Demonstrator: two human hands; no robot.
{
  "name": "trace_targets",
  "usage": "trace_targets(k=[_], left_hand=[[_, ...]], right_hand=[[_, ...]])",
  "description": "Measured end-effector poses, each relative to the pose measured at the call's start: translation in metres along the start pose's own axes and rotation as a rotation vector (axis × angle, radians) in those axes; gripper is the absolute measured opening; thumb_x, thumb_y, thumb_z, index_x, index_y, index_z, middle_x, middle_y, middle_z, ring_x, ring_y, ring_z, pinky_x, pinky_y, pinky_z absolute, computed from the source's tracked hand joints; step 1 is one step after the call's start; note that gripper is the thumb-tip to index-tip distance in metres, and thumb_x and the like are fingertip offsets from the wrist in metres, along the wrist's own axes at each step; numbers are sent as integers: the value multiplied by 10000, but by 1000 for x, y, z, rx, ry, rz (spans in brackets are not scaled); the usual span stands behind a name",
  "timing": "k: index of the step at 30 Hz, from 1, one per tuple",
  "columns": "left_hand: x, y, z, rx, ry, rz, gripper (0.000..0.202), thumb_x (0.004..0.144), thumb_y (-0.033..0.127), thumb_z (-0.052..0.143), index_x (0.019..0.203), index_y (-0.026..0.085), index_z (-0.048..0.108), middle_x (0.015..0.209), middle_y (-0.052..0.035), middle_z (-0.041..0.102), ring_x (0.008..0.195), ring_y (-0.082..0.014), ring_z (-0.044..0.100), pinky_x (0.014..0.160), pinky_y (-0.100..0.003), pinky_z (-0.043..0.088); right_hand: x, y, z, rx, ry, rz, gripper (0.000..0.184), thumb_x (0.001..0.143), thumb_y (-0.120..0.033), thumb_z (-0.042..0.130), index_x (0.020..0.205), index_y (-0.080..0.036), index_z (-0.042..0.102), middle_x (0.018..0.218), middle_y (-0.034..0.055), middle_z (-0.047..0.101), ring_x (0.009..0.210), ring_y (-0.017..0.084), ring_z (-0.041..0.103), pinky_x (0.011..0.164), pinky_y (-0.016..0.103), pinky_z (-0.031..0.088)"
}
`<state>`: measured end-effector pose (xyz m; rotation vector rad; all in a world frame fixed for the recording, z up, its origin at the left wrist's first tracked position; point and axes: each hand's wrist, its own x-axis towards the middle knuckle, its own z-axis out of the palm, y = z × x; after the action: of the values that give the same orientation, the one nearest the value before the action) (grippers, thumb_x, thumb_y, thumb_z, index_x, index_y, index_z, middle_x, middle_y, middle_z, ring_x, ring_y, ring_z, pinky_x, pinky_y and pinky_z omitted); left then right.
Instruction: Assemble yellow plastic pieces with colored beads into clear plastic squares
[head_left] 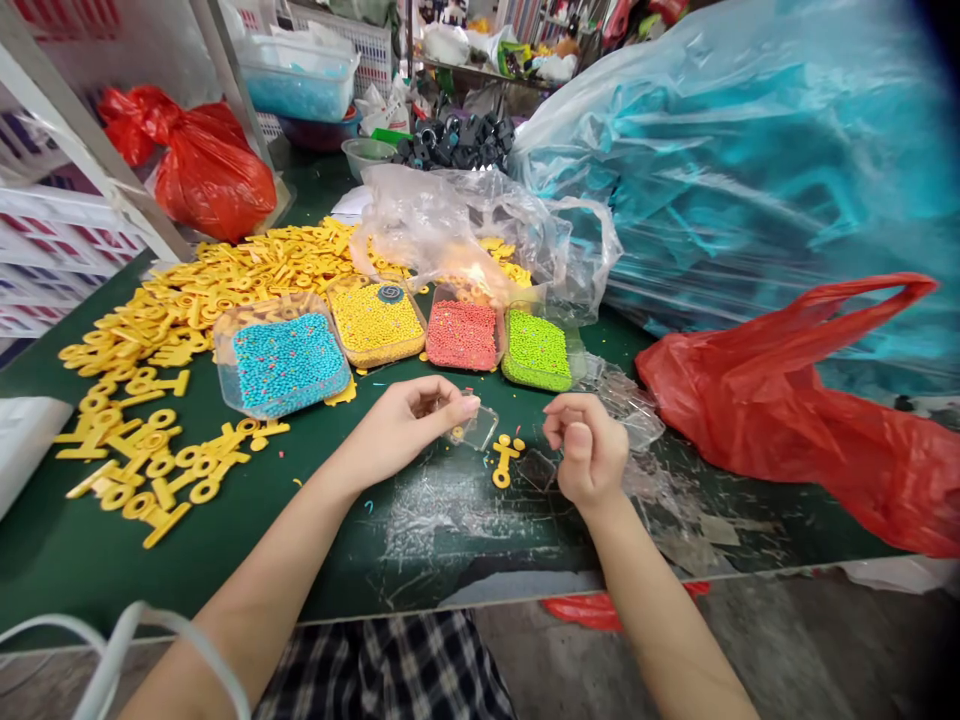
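Observation:
My left hand point(401, 425) pinches a small clear plastic case point(477, 427) just above the green table point(225, 520). My right hand point(589, 445) hovers beside it with fingers curled in a pinch; what it holds, if anything, is too small to see. Between the hands a yellow plastic piece point(505, 460) lies on the table. Just beyond the hands stand open trays of beads: blue point(285, 362), yellow point(377, 322), red point(463, 335) and green point(536, 350).
A heap of yellow plastic pieces point(202, 300) spreads over the left of the table. A crumpled clear bag point(465, 235) lies behind the trays. Red bags sit at the right point(810, 420) and back left point(202, 165). A large blue-tinted bag point(750, 160) fills the right. Clear plastic pieces point(637, 410) lie near my right hand.

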<state>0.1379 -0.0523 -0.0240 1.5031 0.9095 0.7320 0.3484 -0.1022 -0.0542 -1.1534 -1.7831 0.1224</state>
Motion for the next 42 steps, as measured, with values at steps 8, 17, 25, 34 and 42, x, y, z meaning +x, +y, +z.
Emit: trace_targets(k=[8,17,25,34,42], left_hand=[[5,-20,15,187,8,4,343,826,490,562,748,158,600,636,33,531,589,-113,440,561,-237,332],[6,-20,0,24,140,131,290,853,420,542,925,159,645,917,-48,687,819,-171,616,763,-311,474],[-6,-7,1,-42,-64,203,257,873,276,554,1108,186,606,1077,-80,679,958,-198,646,813,-352,523],[-7,-8,3,-159,-129,180,347,865,223,574,1207,197,523,1106,-88,677,1027,-200,644,863,-364,525],[-11,-3,2,-75,-156,218,413,852,181,548,1262,198,503,1124,-74,670,1025,-191,636,917,-372,502]], right_hand=[[11,-9,11,-365,-498,-81,370,883,-521,520,1034,-185,551,889,69,654,800,211,640,603,301,472],[8,-3,18,-366,-546,-60,463,866,-508,571,1210,-201,536,1042,97,644,959,260,609,775,426,543],[6,-5,22,-308,-304,-120,650,892,-486,539,1444,-217,324,1239,137,599,1113,282,577,895,469,506],[8,-16,20,-248,-162,-229,556,873,-348,606,1379,-220,417,1094,105,671,962,236,638,805,393,531],[10,-19,16,-226,-148,-219,485,849,-298,590,1314,-215,478,1041,98,679,926,234,648,779,399,539]])
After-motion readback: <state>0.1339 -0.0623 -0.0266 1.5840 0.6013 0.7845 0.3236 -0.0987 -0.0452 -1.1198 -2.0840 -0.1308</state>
